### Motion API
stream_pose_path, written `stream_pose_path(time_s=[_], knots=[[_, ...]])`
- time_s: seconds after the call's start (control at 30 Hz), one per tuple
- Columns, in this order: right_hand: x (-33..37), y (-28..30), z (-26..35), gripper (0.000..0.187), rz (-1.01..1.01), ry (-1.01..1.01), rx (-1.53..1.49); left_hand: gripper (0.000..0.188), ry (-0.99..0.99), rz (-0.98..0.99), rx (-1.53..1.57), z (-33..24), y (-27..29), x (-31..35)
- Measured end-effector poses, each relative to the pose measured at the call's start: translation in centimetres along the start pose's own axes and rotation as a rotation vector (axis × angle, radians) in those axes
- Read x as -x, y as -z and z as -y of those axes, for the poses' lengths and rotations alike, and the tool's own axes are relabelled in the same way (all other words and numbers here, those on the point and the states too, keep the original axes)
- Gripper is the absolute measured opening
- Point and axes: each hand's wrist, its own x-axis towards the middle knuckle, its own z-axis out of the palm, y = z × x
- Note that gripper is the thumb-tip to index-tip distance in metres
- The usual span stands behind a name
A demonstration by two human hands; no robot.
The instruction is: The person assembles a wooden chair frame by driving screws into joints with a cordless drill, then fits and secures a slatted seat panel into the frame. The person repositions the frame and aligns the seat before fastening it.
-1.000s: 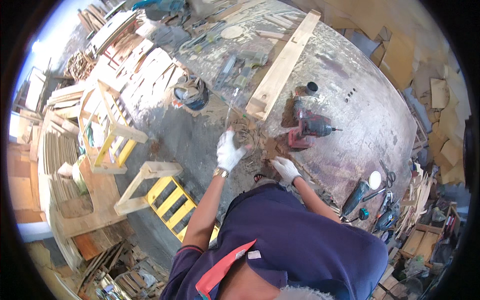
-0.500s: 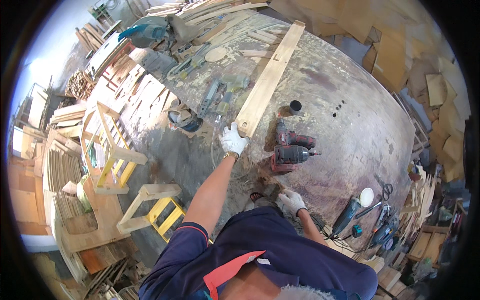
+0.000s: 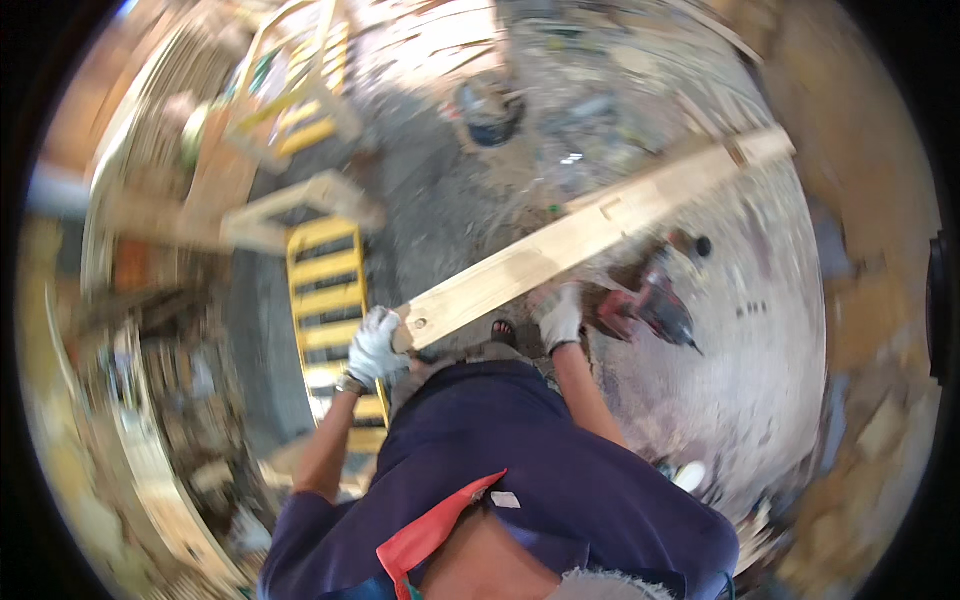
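A long, pale wooden board [image 3: 510,272] slants from near my waist up to the far right. A small round hole sits at its near end, with cut notches farther along. My left hand [image 3: 377,345], in a white glove, is closed on that near end. My right hand [image 3: 560,318], also gloved, is by the board's lower edge; its fingers are smeared by motion, so their grip and any contact are unclear. Just right of it lie red and black cordless power tools [image 3: 650,308], blurred, on the worn worktable [image 3: 740,400].
A yellow slatted ladder-like frame [image 3: 327,280] stands left of me, with a pale wooden frame [image 3: 290,212] beside it. Stacked wood strips [image 3: 165,90] line the far left. A dark round container [image 3: 490,108] is beyond the board. A small black cup [image 3: 703,246] stands on the worktable.
The view has turned and blurred. The board has swung from pointing away to slanting right, its near end drawn toward my body by my left hand. My right hand has come near the board.
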Motion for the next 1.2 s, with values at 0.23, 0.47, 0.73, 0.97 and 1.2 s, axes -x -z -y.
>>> stream_pose_path(time_s=[0.23, 0.47, 0.73, 0.97, 1.2], knots=[[0.2, -7.1, 2.1, 0.073, -0.100, -0.132, 0.133, 0.071, 0.076, -0.169, -0.077, 8.0, 1.0, 18.7], [6.0, -18.3, -2.8, 0.088, -0.025, 0.019, 0.334, 0.064, 0.322, -0.408, -0.043, 10.9, -3.1, 27.4], [-0.7, -33.2, -6.0, 0.056, 1.378, -0.040, 0.129, 0.099, 0.658, -0.410, 0.178, 12.7, -3.3, 28.5], [-2.3, -44.6, -19.1, 0.034, 0.923, 0.170, 0.804, 0.099, 0.750, -0.870, 0.503, 12.9, 1.0, 29.3], [10.6, -45.9, -35.6, 0.044, 1.987, -0.107, 1.624, 0.126, 0.488, -1.664, 1.109, 14.0, 2.2, 28.5]])
